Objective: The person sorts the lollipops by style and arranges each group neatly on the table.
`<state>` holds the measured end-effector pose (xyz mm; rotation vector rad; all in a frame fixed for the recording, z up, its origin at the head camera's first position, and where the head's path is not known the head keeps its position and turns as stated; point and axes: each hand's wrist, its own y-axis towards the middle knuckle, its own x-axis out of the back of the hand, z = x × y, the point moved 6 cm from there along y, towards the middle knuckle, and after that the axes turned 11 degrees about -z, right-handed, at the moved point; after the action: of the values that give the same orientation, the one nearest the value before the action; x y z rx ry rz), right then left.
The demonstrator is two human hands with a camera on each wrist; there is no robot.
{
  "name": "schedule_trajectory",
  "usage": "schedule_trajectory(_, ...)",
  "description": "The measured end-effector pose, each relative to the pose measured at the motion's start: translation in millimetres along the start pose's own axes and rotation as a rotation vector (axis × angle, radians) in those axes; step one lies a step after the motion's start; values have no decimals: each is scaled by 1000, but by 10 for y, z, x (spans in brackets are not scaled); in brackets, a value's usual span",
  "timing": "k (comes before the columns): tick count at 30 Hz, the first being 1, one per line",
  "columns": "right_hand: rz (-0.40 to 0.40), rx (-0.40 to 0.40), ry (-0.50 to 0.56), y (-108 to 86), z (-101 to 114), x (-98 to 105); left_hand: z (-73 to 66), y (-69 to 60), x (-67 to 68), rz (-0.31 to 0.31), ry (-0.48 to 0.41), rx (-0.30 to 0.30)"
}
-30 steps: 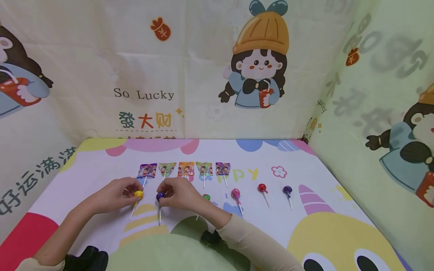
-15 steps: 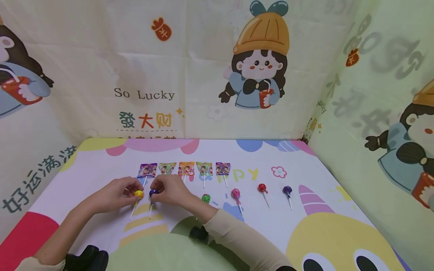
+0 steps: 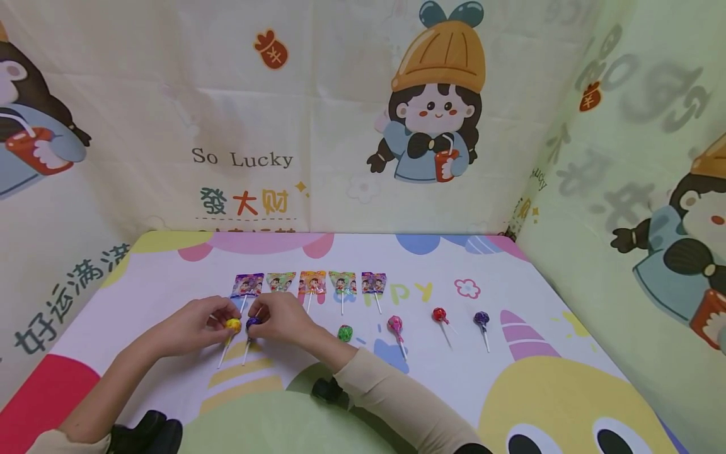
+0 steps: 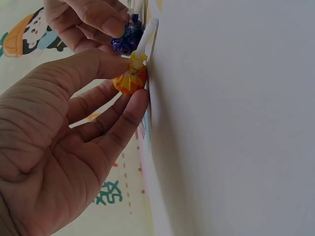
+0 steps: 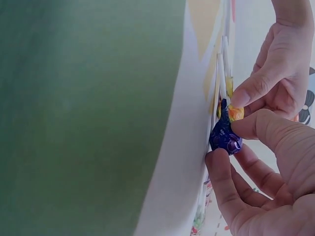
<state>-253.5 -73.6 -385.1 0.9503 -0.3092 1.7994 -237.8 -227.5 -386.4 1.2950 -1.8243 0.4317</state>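
My right hand (image 3: 286, 321) has just carried the dark purple lollipop (image 3: 253, 323) leftwards across the table (image 3: 187, 271), and over the last half second the move has shrunk to a small nudge. It now lies just beside the yellow lollipop (image 3: 233, 325), which has stayed put in my left hand (image 3: 195, 325). Both hands are grasping: my right thumb and fingers pinch the purple wrapped head, my left ones pinch the yellow one, and neither has let go. The two sticks point back towards me; whether the heads touch I can't tell, since they overlap in the wrist views. With my right forearm shifted over, the head of the green lollipop (image 3: 345, 333) shows fully, its stick hidden by my arm. To me this means the gap between yellow and purple is nearly settled, with only fine adjusting and the release left for this pair. The green, pink (image 3: 395, 324) and red (image 3: 439, 314) lollipops lie apart to the right, untouched, nearer me than the row of flat-wrapped lollipops (image 3: 312, 282).
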Motion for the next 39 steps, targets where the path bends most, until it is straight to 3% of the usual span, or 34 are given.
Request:
schedule_trajectory(14, -22, 16, -39, -43, 7, 102, -19, -12, 21, 3, -3, -3)
schedule_trajectory(23, -47, 45, 72, -155, -41, 342, -3, -1, 19, 4, -7, 26)
schedule_trajectory(39, -92, -13, 202, -500, -187, 699, -20, -1, 7, 9, 2, 51)
